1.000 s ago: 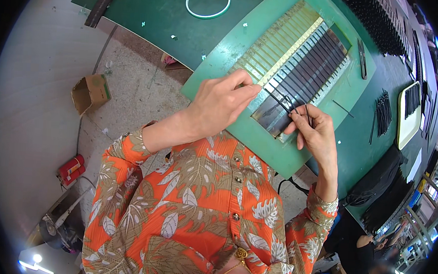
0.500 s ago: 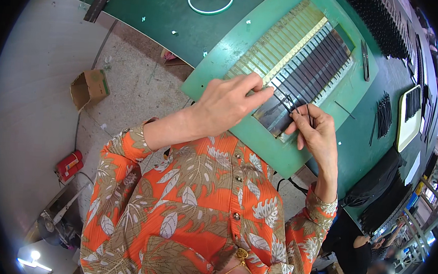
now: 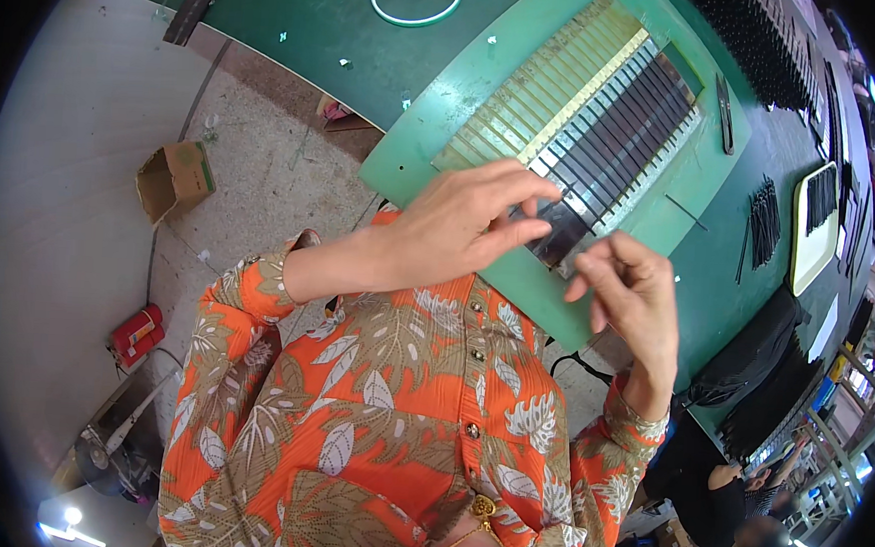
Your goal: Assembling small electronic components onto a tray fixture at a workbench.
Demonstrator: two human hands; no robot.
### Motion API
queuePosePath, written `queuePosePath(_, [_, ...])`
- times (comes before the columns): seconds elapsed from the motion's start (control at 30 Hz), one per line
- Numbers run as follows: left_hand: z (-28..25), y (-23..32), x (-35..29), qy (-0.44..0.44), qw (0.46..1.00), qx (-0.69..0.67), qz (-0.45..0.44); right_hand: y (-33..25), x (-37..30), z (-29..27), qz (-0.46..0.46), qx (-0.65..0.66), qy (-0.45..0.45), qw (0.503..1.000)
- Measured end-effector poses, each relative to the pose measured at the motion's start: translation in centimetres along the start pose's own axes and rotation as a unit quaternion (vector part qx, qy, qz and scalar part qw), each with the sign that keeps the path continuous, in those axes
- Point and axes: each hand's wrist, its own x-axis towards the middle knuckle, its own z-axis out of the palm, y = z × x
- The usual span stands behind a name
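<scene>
The right hand point(image 3: 636, 296) is just beside the near end of the slotted frame point(image 3: 512, 123), fingers curled; I can't tell if it pinches anything. The left hand point(image 3: 466, 210) is over that end, finger and thumb apart, holding nothing I can see. Thin, straight black strips point(image 3: 621, 134) lie in rows across the frame. They look light and bendy, so pinch them by the ends. Right of the frame are tweezers point(image 3: 725, 116), a black bunch point(image 3: 763, 228), then a pale tray point(image 3: 811, 264).

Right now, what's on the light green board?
A metal fixture with dark strips, tweezers, and, partly, a thin rod. Left hand covers part of the fixture; can't see beneath.
</scene>
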Motion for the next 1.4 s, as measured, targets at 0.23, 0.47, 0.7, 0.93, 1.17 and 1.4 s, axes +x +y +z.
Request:
queuePosePath(0.23, [-1.8, 1.1, -1.0, -0.047, 0.95, -0.203, -0.232, -0.4, 0.7, 0.9, 0.021, 0.065, -0.078, 0.995])
queuePosePath(0.47, [-1.3, -1.3, -1.2, 0.083, 0.992, 0.097, 0.009, 0.4, 2.5, 1.2, 0.001, 0.016, -0.039, 0.999])
queuePosePath(0.7, [-1.0, -1.7, -1.4, 0.115, 0.973, 0.181, 0.086, 1.1, 2.9, 0.4, 0.014, -0.021, -0.009, 1.0])
queuePosePath(0.93, [-0.6, -1.9, -1.4, 0.098, 0.963, 0.229, 0.106, 1.0, 2.7, 0.4, 0.017, -0.027, 0.0, 0.999])
queuePosePath(1.17, [0.1, -1.7, -1.0, 0.063, 0.927, 0.345, 0.136, 1.1, 2.9, 0.4, 0.02, -0.033, 0.002, 0.999])
queuePosePath(1.4, [-0.1, -1.7, -0.9, 0.048, 0.928, 0.346, 0.13, -0.1, 0.5, -0.5, 0.004, -0.164, 0.059, 0.985])
